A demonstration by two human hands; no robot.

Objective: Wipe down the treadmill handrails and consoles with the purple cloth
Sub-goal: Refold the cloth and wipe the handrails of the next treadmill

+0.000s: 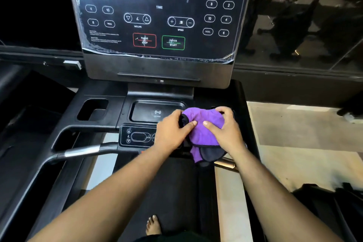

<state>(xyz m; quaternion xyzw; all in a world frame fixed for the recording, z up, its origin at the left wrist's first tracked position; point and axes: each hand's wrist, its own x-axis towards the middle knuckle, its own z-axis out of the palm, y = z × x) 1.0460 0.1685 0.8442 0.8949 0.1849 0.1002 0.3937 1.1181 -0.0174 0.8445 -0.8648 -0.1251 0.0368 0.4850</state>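
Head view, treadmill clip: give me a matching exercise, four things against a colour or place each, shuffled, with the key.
Things:
1. cloth
2. pause/stop button
3. quick start button
4. bare foot

Descriptions:
A. green outline
B. on the belt, bottom of the frame
C. purple, held by both the left hand and the right hand
D. red outline

Pairs: 1-C, 2-D, 3-A, 4-B

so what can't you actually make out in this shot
- Right half of the small lower control panel: covered by the left hand and the bunched purple cloth.
- Right silver handrail grip: mostly under the cloth and right hand.
- Fine print on the tall black console: too small.
- Console top: cut off.
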